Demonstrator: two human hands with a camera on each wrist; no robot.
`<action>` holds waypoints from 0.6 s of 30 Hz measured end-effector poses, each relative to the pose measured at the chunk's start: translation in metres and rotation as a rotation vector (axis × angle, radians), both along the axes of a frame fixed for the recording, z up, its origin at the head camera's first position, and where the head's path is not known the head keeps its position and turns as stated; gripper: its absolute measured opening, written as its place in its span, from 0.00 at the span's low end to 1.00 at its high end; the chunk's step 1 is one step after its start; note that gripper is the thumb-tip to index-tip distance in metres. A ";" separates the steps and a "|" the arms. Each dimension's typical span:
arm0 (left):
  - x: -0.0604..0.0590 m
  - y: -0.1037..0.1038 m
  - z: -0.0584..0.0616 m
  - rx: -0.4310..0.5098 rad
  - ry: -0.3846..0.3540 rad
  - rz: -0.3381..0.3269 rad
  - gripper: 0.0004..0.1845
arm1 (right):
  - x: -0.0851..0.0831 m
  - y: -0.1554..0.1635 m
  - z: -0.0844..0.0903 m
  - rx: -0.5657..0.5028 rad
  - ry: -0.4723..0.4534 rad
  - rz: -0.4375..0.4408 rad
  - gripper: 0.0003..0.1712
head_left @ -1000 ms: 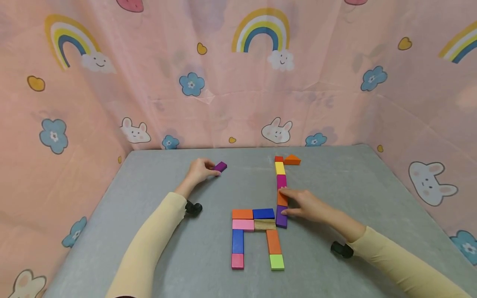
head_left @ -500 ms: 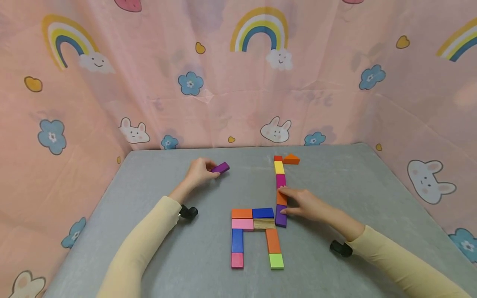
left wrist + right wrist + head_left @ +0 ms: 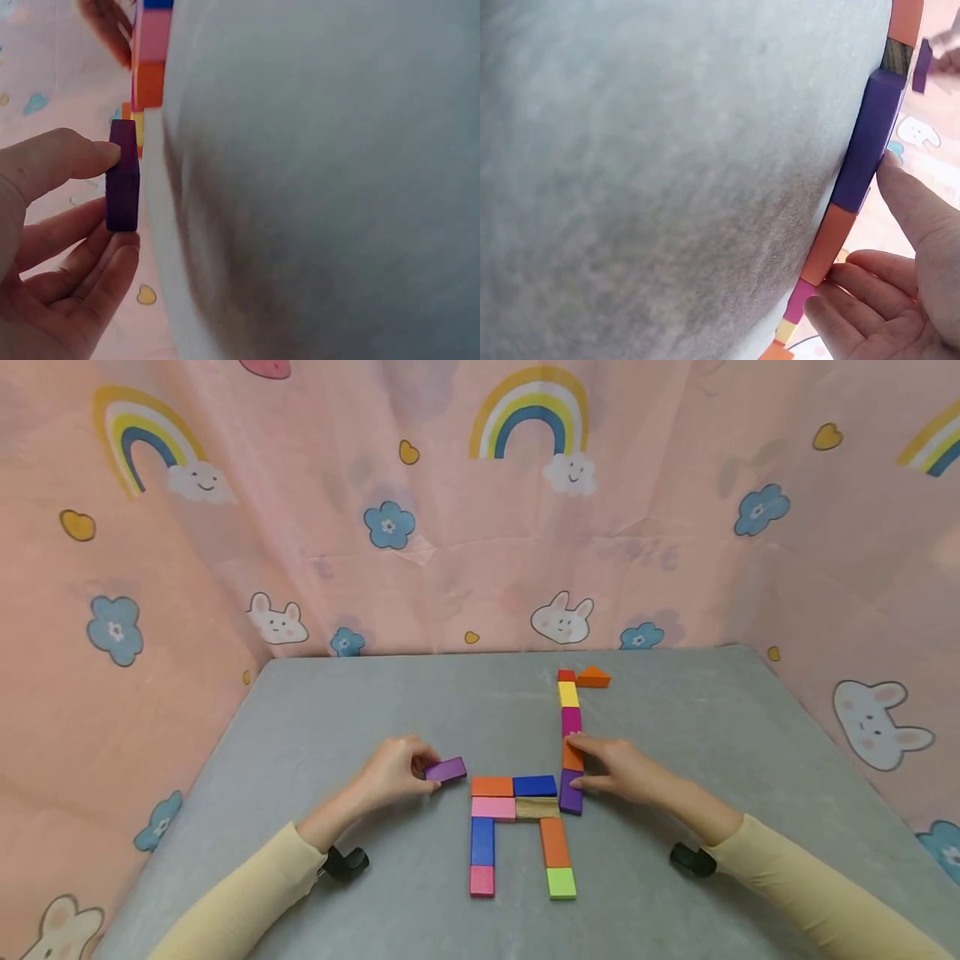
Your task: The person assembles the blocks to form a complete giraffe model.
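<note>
My left hand [image 3: 393,770] pinches a purple block [image 3: 447,769] between thumb and fingers, left of the laid-out blocks. In the left wrist view, the thumb presses one face of this purple block [image 3: 123,176] and the fingers sit behind and below it. My right hand [image 3: 626,770] rests along the upright column, its thumb on a dark purple block [image 3: 572,802] and its fingertips at an orange block [image 3: 572,755] and a magenta block [image 3: 571,720]. Seen from the right wrist, its fingers lie loosely extended along the dark purple block [image 3: 870,142] and its neighbours.
Above the column lie a yellow block [image 3: 568,694], a red block [image 3: 566,676] and an orange triangle [image 3: 594,677]. Left of it, orange [image 3: 492,787], blue [image 3: 535,786], pink [image 3: 493,808] and wood-grain [image 3: 537,808] blocks form two rows, with two legs below. A patterned curtain [image 3: 480,568] backs the grey table [image 3: 360,702].
My left hand has come toward the near side of the table with the purple block, which is now beside the orange block's upper left. My right hand stays on the column.
</note>
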State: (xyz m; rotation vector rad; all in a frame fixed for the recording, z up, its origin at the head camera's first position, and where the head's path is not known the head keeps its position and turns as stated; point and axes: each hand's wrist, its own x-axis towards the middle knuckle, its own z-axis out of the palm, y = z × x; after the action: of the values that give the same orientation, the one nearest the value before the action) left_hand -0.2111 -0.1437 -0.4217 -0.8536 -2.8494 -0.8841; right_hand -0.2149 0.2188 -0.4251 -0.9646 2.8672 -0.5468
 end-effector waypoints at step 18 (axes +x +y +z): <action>0.020 0.002 -0.009 0.010 -0.103 -0.037 0.15 | 0.000 0.000 -0.001 -0.011 0.002 0.004 0.40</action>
State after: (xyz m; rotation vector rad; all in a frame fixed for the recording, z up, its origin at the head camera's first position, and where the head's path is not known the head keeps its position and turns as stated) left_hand -0.1912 -0.1413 -0.4306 -0.8875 -2.9222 -0.9728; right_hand -0.2150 0.2192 -0.4257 -0.9736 2.8665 -0.5619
